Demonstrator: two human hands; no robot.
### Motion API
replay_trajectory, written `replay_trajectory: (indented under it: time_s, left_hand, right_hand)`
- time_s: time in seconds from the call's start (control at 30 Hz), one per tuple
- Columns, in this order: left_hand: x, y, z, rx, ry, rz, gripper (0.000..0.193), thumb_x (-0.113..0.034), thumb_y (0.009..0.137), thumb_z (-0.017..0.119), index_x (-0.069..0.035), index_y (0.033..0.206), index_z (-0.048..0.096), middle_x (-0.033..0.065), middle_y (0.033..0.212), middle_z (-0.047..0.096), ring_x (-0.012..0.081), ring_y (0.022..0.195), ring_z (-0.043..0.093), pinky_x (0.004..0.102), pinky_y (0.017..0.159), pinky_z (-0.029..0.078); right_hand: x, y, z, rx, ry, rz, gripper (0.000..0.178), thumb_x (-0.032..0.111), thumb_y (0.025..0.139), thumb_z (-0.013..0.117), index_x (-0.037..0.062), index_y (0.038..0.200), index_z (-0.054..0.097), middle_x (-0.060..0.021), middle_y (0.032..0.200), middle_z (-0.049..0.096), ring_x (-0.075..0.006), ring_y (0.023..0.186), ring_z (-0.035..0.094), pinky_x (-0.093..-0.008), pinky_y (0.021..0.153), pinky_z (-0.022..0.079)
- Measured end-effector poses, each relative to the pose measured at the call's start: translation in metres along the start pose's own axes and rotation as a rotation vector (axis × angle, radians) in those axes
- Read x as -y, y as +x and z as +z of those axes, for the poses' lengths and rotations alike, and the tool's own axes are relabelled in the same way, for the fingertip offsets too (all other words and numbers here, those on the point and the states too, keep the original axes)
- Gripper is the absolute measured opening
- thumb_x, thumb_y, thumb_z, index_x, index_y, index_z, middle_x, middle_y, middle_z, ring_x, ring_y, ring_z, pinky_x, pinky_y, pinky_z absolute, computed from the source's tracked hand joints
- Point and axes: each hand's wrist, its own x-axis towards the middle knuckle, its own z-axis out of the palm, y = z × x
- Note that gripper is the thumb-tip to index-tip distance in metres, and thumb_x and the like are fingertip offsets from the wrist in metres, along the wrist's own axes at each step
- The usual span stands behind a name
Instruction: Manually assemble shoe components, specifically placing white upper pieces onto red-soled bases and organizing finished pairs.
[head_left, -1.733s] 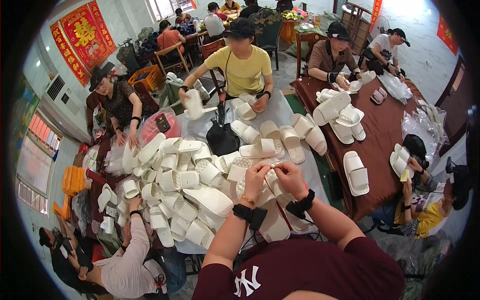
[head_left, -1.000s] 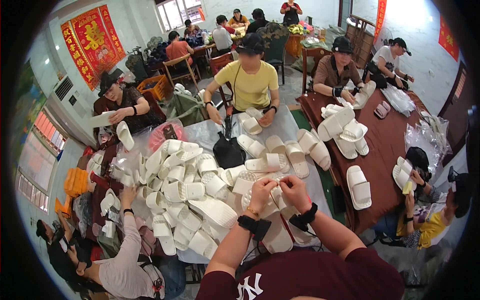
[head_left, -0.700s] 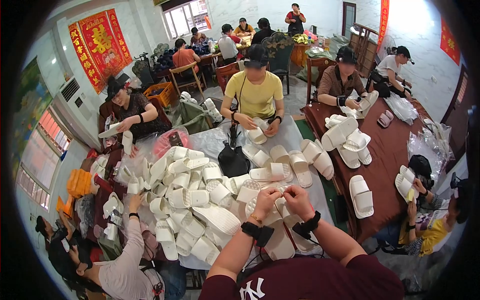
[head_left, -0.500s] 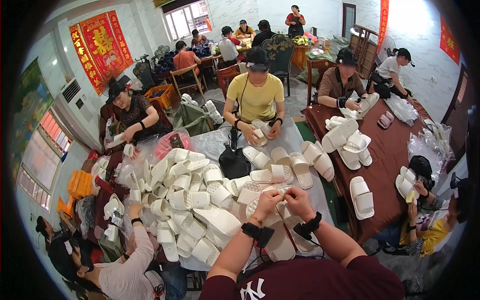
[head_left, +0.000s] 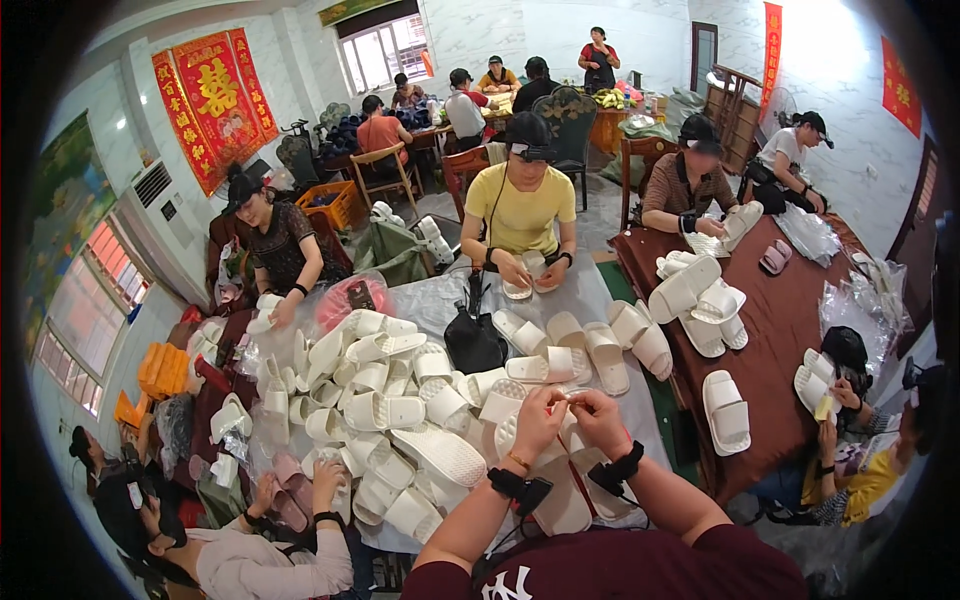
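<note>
My left hand (head_left: 540, 425) and my right hand (head_left: 600, 425) meet at the near side of the table, fingertips pinched together. What they pinch, if anything, is too small to make out. Under my wrists lie white slide slippers (head_left: 563, 496), partly covered by my hands and forearms. To the left spreads a large heap of white slippers (head_left: 375, 410), one of them sole up (head_left: 440, 455) close to my left forearm. Several more white slippers (head_left: 603, 355) lie just beyond my right hand.
A black bag (head_left: 474, 338) sits mid-table. Across from me a person in yellow (head_left: 522, 210) handles a white slipper. At lower left a co-worker holds pink slippers (head_left: 293, 492). A brown-covered table (head_left: 770, 400) on the right carries more slippers and plastic bags.
My hands stay pinched together in nearly the same place. The co-worker at lower left now has pink slippers in hand. The view has shifted slightly.
</note>
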Motion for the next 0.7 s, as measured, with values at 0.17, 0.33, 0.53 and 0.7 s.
replay_trajectory:
  time_s: [0.17, 0.33, 0.53, 0.7]
  left_hand:
    - [0.008, -0.004, -0.002, 0.03, 0.05, -0.01, 0.016, -0.015, 0.083, 0.062, 0.0, 0.089, 0.062, 0.0144, 0.091, 0.06, 0.03, 0.089, 0.059, 0.0359, 0.078, 0.047]
    - [0.017, -0.004, 0.001, 0.052, 0.072, 0.023, 0.016, -0.015, 0.084, 0.062, -0.001, 0.091, 0.063, 0.0156, 0.099, 0.06, 0.0301, 0.096, 0.057, 0.0361, 0.083, 0.046]
    - [0.022, -0.006, 0.003, 0.07, 0.012, 0.067, 0.014, -0.013, 0.083, 0.062, 0.0, 0.088, 0.062, 0.0158, 0.107, 0.06, 0.0312, 0.1, 0.056, 0.0367, 0.087, 0.045]
    - [0.014, -0.006, 0.008, 0.031, 0.112, 0.176, 0.007, -0.007, 0.079, 0.06, -0.001, 0.081, 0.059, 0.0159, 0.105, 0.06, 0.0328, 0.099, 0.055, 0.0392, 0.087, 0.044]
  right_hand:
    - [-0.003, -0.002, 0.003, 0.011, -0.019, 0.049, 0.011, 0.006, 0.078, 0.066, -0.0009, 0.087, 0.065, -0.0094, 0.077, 0.063, -0.0146, 0.066, 0.06, -0.027, 0.06, 0.047]
    - [-0.009, -0.004, 0.005, -0.012, 0.037, 0.067, 0.011, 0.007, 0.078, 0.066, -0.0006, 0.086, 0.065, -0.0087, 0.075, 0.062, -0.015, 0.064, 0.059, -0.0278, 0.059, 0.047]
    - [-0.012, -0.002, 0.004, 0.023, -0.021, 0.019, 0.008, 0.006, 0.079, 0.065, -0.0003, 0.084, 0.062, -0.0025, 0.073, 0.063, -0.0068, 0.066, 0.057, -0.0232, 0.059, 0.046]
    - [-0.001, 0.0, 0.001, 0.007, -0.293, -0.203, 0.01, 0.006, 0.072, 0.063, 0.0015, 0.08, 0.06, -0.0125, 0.079, 0.06, -0.0279, 0.073, 0.059, -0.0353, 0.066, 0.048]
